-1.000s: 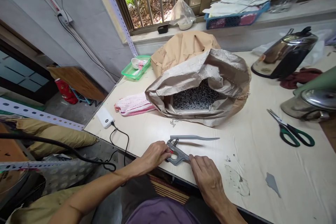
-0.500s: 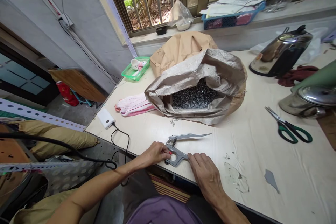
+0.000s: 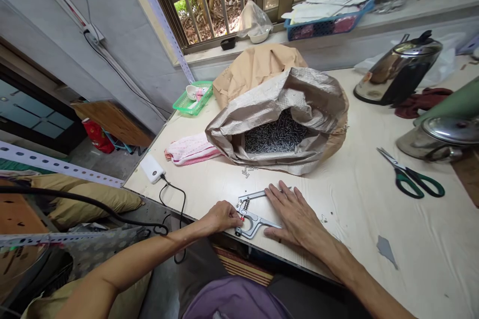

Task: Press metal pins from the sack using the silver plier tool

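Observation:
A grey metal plier-like hand tool (image 3: 258,224) lies at the table's front edge, its two handles spread and a coil spring between them near the jaw. My left hand (image 3: 223,217) is closed in a pinch at the tool's jaw end, on a small red piece (image 3: 242,218) whose kind I cannot make out. My right hand (image 3: 292,213) lies over the handle ends with fingers spread, fingertips on the upper handle and thumb by the lower one. Behind the tool stands an open woven sack (image 3: 277,132) full of small dark metal pieces. Several loose pieces (image 3: 246,172) lie before it.
Green-handled scissors (image 3: 411,174), a steel mug (image 3: 437,139) and a kettle (image 3: 398,70) stand to the right. A white power bank (image 3: 151,168) with a black cable, a pink-white cloth (image 3: 192,149) and a green basket (image 3: 194,98) are on the left.
My right hand has shifted from the lower handle up across both handles, its fingers now spread. The handles stand wider apart. My left hand stays at the jaw.

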The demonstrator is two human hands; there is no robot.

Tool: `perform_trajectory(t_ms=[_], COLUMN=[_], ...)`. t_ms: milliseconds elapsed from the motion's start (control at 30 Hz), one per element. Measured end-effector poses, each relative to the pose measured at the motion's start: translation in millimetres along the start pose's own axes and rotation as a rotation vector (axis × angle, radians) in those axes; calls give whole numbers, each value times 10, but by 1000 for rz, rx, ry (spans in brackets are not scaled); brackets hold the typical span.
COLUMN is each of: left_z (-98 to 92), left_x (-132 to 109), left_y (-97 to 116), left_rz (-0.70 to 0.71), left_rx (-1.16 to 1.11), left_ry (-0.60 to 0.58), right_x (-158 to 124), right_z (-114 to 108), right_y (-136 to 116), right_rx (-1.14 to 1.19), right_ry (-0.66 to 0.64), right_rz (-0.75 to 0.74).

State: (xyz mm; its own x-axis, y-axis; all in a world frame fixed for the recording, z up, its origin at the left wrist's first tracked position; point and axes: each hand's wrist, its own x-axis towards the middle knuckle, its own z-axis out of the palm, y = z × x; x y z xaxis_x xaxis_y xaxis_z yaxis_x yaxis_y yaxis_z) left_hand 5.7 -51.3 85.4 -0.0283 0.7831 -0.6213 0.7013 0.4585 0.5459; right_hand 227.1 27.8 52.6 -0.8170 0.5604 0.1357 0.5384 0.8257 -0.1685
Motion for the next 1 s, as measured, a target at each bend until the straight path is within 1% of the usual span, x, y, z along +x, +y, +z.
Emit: perform_trajectory(t_ms=[33, 100, 367, 500, 567, 667, 700, 767, 833, 933, 1000], left_z=[8, 22, 27, 17, 6, -6, -5, 12, 48, 118, 154], left_x=[7, 11, -34, -102, -163, -259, -281, -300, -277, -196, -143], left_y=[-9, -23, -17, 27, 40, 37, 33, 24, 10, -29, -62], left_rz=[-4, -11, 1, -60, -35, 87, 115, 119, 77, 21, 14], left_rx=[3, 3, -87, -174, -111, 30, 51, 54, 24, -42, -77], left_ry=[-1, 0, 6, -23, 28, 180, 198, 158, 94, 87, 93], right_x=[23, 51, 31, 7, -1, -6, -7, -6, -7, -16, -26], right_z=[11, 9, -113, -106, -103, -110, -113, -117, -111, -91, -78], right_y=[24, 36, -70, -81, -82, -91, -96, -105, -111, -107, -100], right_rx=[10, 29, 56, 55, 52, 48, 46, 36, 23, 10, 10], right_ry=[-28, -42, 21, 41, 42, 35, 30, 25, 31, 48, 46], right_rz=[-5, -5, 1, 0, 4, 15, 18, 25, 25, 17, 12])
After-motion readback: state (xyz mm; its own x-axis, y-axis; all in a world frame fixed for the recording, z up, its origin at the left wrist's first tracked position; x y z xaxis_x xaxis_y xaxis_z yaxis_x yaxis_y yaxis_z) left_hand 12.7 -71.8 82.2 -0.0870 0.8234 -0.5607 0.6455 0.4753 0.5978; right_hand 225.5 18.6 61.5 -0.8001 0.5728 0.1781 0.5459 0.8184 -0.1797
